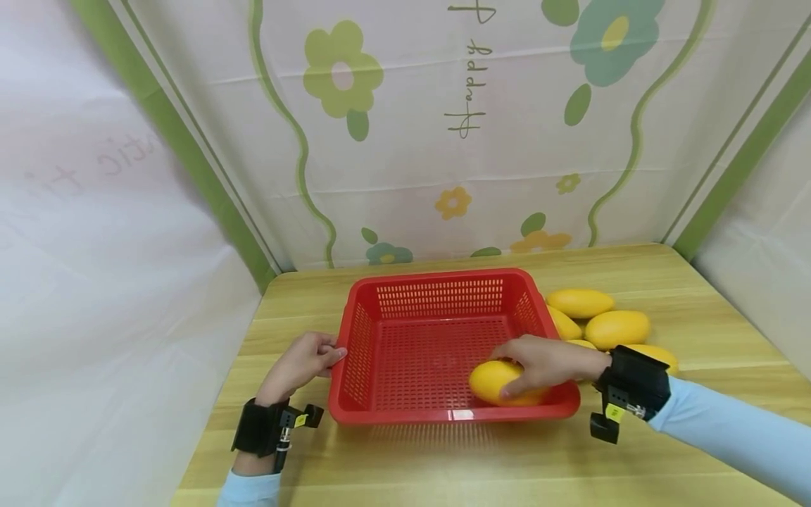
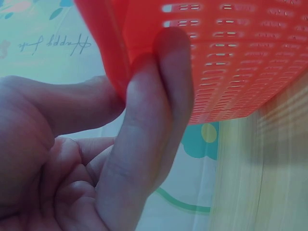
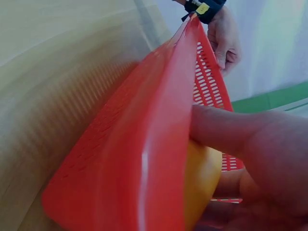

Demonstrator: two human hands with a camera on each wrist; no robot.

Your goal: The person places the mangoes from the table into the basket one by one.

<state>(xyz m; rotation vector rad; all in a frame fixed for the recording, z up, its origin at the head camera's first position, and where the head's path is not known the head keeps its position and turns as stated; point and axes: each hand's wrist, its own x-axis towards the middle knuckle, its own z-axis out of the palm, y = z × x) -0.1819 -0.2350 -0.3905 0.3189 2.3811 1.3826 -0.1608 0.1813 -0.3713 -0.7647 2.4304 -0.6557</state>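
A red plastic basket (image 1: 437,417) with slotted walls stands on the wooden table. Inside its near right corner lies a yellow mango (image 1: 491,380), an oval fruit with smooth skin. My right hand (image 1: 535,362) reaches over the basket's right wall and grips this mango from above, thumb on the near side. In the right wrist view the basket wall hides part of the mango (image 3: 201,175). At the basket's left rim, my left hand (image 1: 305,362) pinches the edge between thumb and fingers; the left wrist view shows the fingers (image 2: 144,120) against the slotted outer wall.
Several more yellow mangoes (image 1: 617,329) lie together on the table just right of the basket, partly behind the right forearm. The wooden table (image 1: 304,296) ends at a printed cloth backdrop (image 1: 405,162) with flowers. White cloth also hangs at both sides.
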